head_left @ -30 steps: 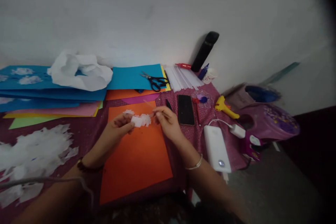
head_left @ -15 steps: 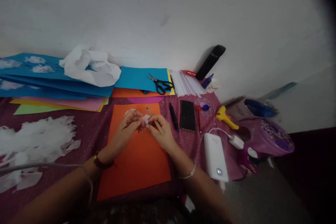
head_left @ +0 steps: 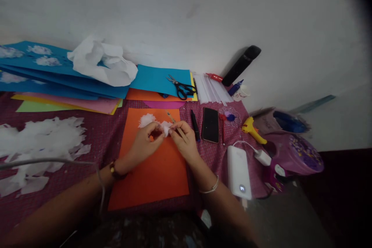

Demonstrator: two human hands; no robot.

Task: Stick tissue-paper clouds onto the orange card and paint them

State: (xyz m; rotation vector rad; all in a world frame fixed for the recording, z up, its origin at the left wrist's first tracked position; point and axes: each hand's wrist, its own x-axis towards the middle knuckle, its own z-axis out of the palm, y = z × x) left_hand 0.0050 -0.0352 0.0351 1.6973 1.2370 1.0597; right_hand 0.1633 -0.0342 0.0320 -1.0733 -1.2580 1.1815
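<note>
White tissue tuft (head_left: 166, 127) pinched between left hand (head_left: 144, 144) and right hand (head_left: 183, 142), just above the orange sheet (head_left: 151, 170). Long axis from 9 to 3 o'clock, both hands equally near, fingertips curled inward, wrists low. Thin stick (head_left: 171, 117) also in right fingers. Black marker (head_left: 195, 125) at 3 o'clock, scissors (head_left: 181, 87) at 12.
</note>
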